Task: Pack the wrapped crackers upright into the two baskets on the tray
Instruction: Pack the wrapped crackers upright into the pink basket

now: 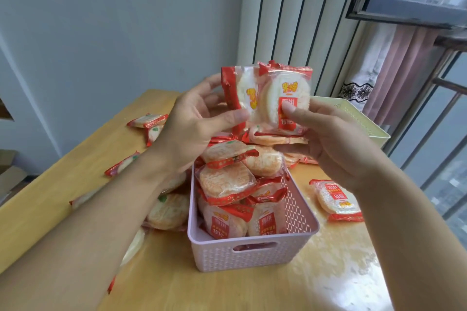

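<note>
Light wooden desk (252,290) fills my view. On it, a pale pink perforated plastic basket (298,212), part-filled with wrapped crackers: front ones upright, those behind heaped flat. Cream perforated plastic basket (358,118) sits far right, contents hidden. Loose red-and-clear cracker packets (336,201) scattered both sides of the pink basket. Above it, my left hand (199,118) grips one upright packet (240,96); right hand (326,134) pinches another (283,98), thumb on its label. The two packets overlap.
</note>
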{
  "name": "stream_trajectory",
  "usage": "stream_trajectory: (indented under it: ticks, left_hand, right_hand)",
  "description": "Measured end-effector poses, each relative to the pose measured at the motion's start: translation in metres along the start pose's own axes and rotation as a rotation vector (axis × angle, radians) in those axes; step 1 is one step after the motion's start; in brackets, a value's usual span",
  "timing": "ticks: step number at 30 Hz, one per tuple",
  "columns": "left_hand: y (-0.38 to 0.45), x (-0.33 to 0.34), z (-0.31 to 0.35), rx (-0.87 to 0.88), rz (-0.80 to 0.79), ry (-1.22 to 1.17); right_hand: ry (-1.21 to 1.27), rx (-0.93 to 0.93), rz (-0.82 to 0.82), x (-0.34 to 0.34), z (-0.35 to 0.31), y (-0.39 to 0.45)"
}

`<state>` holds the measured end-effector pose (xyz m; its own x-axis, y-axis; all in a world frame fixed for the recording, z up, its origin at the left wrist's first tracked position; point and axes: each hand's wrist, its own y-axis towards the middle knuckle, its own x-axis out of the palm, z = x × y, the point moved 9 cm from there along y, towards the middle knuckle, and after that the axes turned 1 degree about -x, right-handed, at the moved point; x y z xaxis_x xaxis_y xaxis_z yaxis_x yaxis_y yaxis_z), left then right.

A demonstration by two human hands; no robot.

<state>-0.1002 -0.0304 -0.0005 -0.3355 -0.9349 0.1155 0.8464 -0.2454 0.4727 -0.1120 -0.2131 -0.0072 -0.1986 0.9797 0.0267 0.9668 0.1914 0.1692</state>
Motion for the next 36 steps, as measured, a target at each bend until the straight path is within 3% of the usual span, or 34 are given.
stream_trajectory:
  ticks: [2, 5, 9, 17, 20, 23, 26, 29, 33, 36]
  left_hand:
    - [0.0, -0.005, 0.004, 0.019, 0.044, 0.09]
    - [-0.002, -0.001, 0.001, -0.045, -0.028, 0.124]
    - [-0.005, 0.012, 0.001, -0.069, -0.165, 0.262]
    - [-0.018, 0.014, 0.003, -0.19, -0.411, 0.554]
    - [-0.03, 0.019, 0.013, -0.259, -0.514, 0.619]
    - [-0.043, 0.024, 0.006, -0.303, -0.613, 0.868]
    - [-0.051, 0.029, -0.011, -0.359, -0.655, 1.088]
    - [-0.05, 0.033, -0.021, -0.333, -0.659, 1.21]
    - [-0.052, 0.036, -0.025, -0.356, -0.688, 1.159]
    - [-0.047, 0.034, -0.008, -0.324, -0.646, 0.98]
  right_hand:
    - [-0.096, -0.052, 0.042, -0.008, -0.005, -0.001]
    - [-0.046, -0.098, -0.001, -0.005, -0.012, -0.004]
    - [-0.101, -0.02, -0.219, 0.014, -0.008, -0.011]
    - [-0.386, 0.081, -0.483, 0.023, 0.002, -0.03]
    - [-0.354, 0.067, -0.466, 0.01, -0.001, -0.028]
    - [-0.313, 0.121, -0.407, -0.006, 0.0, -0.025]
    - [-0.588, 0.129, -0.317, -0.011, 0.006, -0.021]
    - [-0.813, 0.067, -0.335, -0.001, 0.011, -0.019]
    - [-0.873, 0.051, -0.362, 0.007, 0.012, -0.021]
    - [-0.837, 0.035, -0.368, 0.012, 0.01, -0.022]
